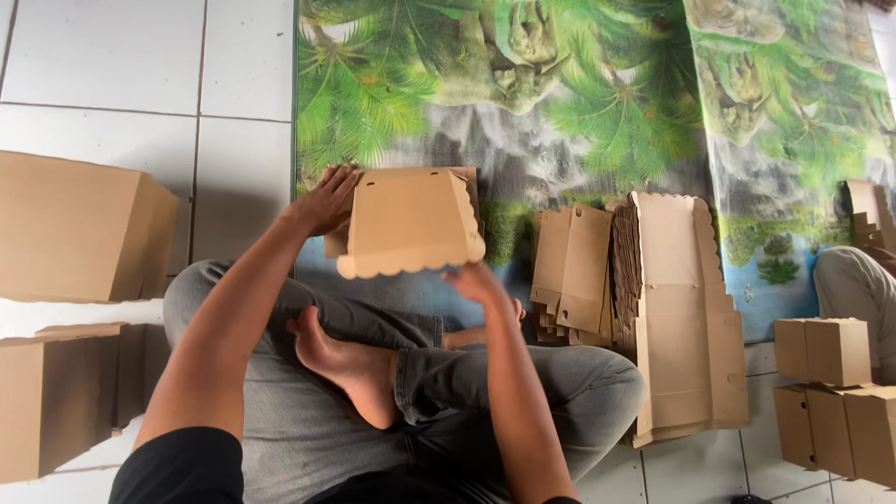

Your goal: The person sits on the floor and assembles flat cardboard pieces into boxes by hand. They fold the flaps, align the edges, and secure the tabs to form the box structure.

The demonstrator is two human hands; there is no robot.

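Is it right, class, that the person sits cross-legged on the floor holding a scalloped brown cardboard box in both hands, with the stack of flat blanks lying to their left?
Not quite. The head view shows the stack of flat blanks to the person's right. The rest holds: left hand and right hand hold the scalloped box.

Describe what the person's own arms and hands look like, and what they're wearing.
Both forearms are bare, with no gloves, watch or rings visible on the left hand or the right hand. A black short sleeve covers the left upper arm. Grey trousers cover the crossed legs, and the feet are bare.
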